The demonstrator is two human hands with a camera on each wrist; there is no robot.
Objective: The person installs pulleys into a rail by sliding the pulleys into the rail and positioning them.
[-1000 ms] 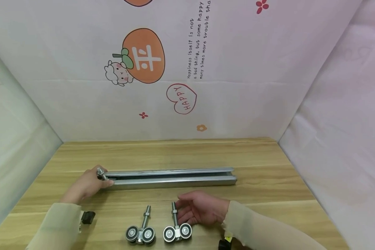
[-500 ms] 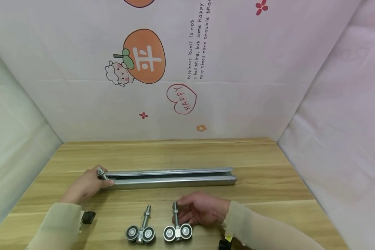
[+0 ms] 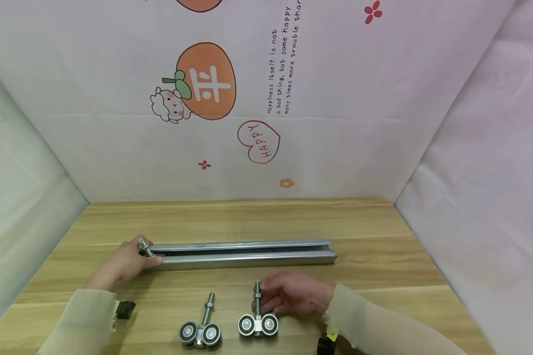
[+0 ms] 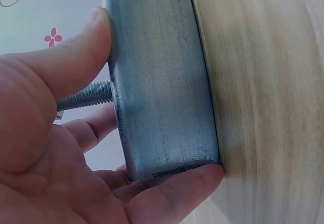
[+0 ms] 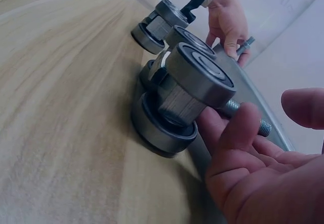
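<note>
A metal C-channel track (image 3: pixel 248 262) lies across the table, its slot facing up. My left hand (image 3: pixel 126 261) grips its left end, thumb along the side and fingers about the end. A threaded bolt (image 4: pixel 88 96) with a nut sticks out of the slot between thumb and fingers; what it joins inside the channel is hidden. Nearer me, a roller trolley (image 3: pixel 258 324) rests on the table, bolt pointing away. My right hand (image 3: pixel 295 293) has its fingers curled about that bolt (image 5: pixel 263 126), while the thumb (image 5: pixel 304 107) stands apart. The wheels touch the wood.
A second roller trolley (image 3: pixel 200 333) lies just left of the first, its bolt also pointing away. The wood-grain table (image 3: pixel 373 236) is bounded by a printed cloth (image 3: pixel 328 148) at the back and white cloth on both sides.
My right hand has moved slightly right, drawing the nearer trolley right and a little away from me; its bolt has straightened. The left hand, track and second trolley have stayed put.
</note>
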